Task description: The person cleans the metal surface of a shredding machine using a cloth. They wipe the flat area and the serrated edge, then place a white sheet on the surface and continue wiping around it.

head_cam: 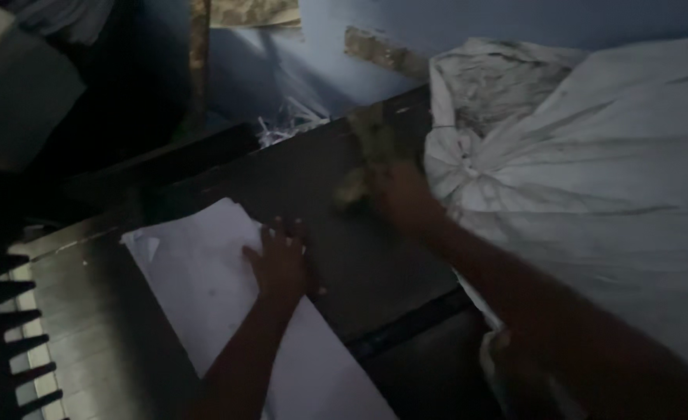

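The left hand (280, 263) is lying flat on the white paper sheet (227, 311), fingers spread and released, near the sheet's right edge where it is meeting the dark worktop (359, 264). Farther off, the right hand (398, 194) is blurring over a yellowish rag (353, 190); I cannot tell its grip. A big white sack (593, 179) is crowding the worktop's right edge.

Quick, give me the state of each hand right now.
Left hand: open, flat on the white paper.
Right hand: blurred, on a yellowish rag; grip cannot be told.
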